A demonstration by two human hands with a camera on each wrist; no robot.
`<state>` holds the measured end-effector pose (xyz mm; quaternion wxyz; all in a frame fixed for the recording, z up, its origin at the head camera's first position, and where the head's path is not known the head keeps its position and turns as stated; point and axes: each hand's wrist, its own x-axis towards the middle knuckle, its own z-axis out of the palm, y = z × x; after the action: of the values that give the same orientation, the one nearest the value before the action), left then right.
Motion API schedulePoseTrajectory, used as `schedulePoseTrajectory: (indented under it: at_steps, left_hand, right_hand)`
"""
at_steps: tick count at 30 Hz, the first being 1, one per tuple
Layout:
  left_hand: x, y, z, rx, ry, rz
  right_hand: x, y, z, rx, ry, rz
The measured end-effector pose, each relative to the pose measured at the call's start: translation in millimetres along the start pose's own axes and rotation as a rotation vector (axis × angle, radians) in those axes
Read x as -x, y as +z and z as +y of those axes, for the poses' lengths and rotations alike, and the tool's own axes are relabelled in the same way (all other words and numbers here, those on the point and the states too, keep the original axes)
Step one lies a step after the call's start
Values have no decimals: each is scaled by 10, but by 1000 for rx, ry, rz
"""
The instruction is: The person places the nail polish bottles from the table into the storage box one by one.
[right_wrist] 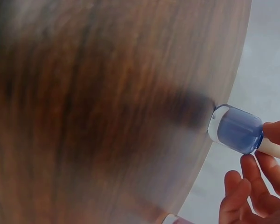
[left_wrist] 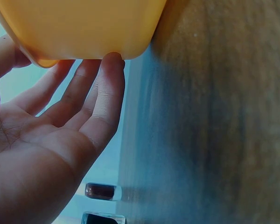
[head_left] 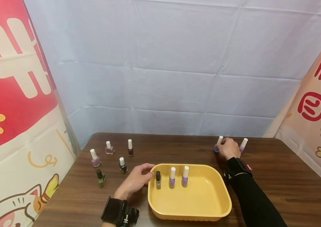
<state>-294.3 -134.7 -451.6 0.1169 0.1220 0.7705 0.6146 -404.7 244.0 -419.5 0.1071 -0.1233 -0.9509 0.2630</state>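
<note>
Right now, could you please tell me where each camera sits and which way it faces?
Head: on the person's head, facing forward and down at the table, yellow tray and blue bottle; left hand, right hand and black right sleeve show.
Left wrist: on that wrist, facing the tray's outer wall; the left palm and fingers show.
Right wrist: on that wrist, facing the blue bottle and table; right fingers show.
Shared: head and left wrist both see the tray; head and right wrist, the blue bottle.

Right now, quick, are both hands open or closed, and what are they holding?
Left hand: closed on the yellow tub, gripping its side.
Right hand: closed, pinching the blue bottle around its cap.
</note>
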Motion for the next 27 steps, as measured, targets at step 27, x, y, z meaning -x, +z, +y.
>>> schedulePoseTrajectory:
  at_steps: [27]
  left_hand:
    - [13, 25, 16, 22, 8, 7]
  right_hand:
    - [18, -107, 25, 12, -13, 46]
